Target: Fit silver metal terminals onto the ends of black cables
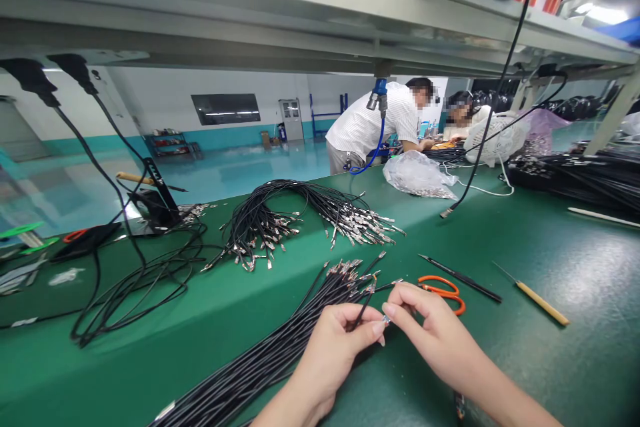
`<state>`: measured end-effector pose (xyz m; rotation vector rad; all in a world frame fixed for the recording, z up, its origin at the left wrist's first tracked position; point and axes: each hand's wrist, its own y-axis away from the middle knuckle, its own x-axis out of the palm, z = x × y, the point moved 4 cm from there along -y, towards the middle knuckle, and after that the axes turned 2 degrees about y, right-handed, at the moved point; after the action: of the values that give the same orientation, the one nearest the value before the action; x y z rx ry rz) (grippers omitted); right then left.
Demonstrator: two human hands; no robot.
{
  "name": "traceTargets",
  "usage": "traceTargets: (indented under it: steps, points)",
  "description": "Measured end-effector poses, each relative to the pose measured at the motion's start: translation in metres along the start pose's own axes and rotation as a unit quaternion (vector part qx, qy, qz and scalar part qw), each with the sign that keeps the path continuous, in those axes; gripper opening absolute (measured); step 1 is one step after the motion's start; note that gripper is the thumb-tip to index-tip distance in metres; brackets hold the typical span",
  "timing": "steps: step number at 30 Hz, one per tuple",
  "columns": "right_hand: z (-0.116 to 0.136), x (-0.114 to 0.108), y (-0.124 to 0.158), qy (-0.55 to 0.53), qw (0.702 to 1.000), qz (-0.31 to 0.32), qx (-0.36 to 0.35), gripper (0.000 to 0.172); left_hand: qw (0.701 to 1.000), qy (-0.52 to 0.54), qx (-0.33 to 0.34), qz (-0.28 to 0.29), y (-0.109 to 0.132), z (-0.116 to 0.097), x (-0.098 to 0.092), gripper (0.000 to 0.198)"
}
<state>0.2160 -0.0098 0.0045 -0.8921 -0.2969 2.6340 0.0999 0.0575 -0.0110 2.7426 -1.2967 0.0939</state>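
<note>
**Desk and surroundings.** Green-topped desk [540,247], running from near to far, under a grey metal shelf rail [250,27]. Far along it, a co-worker in a white striped shirt [373,123] leans over the work, and a second person sits beyond.

**On the desk, largest first.** Far centre: a coil of black cables [300,213] with metal terminals fanned at their ends. Near centre, under your hands: a bundle of black cables [260,363], terminal ends pointing far. Far right: a clear plastic bag [417,175] of small metal parts. Far left: a soldering iron [147,178] in its black stand.

**Beside your right hand.** Orange-handled scissors [445,293], a black-handled pick [463,278] and a wooden-handled awl [543,303], all lying just clear of your hands.

**In hand.** Your left hand [327,363] is clenched in a fingertip pinch on a single black cable [363,310]. Your right hand [435,340] closes its grip on a small metal terminal [386,319] at that cable's end, partly hidden by your fingers. Keep both pinches this close together, so the short end stays steady and the terminal does not bend.
</note>
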Motion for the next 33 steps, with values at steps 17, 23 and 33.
traceTargets:
  steps: [17,23,33]
  points:
    - [0.002,0.002,0.000,0.042,0.999,-0.009,-0.030,0.026,0.999,0.018,-0.017,-0.027,0.002,-0.002,0.002,0.020]
    - [-0.006,0.002,0.000,-0.076,0.996,0.008,0.038,0.031,0.999,0.016,-0.018,-0.032,0.003,-0.006,0.000,0.018]
    - [-0.006,0.001,-0.001,-0.066,0.997,0.004,0.032,0.029,0.997,0.055,-0.035,-0.039,0.002,-0.002,0.000,0.016]
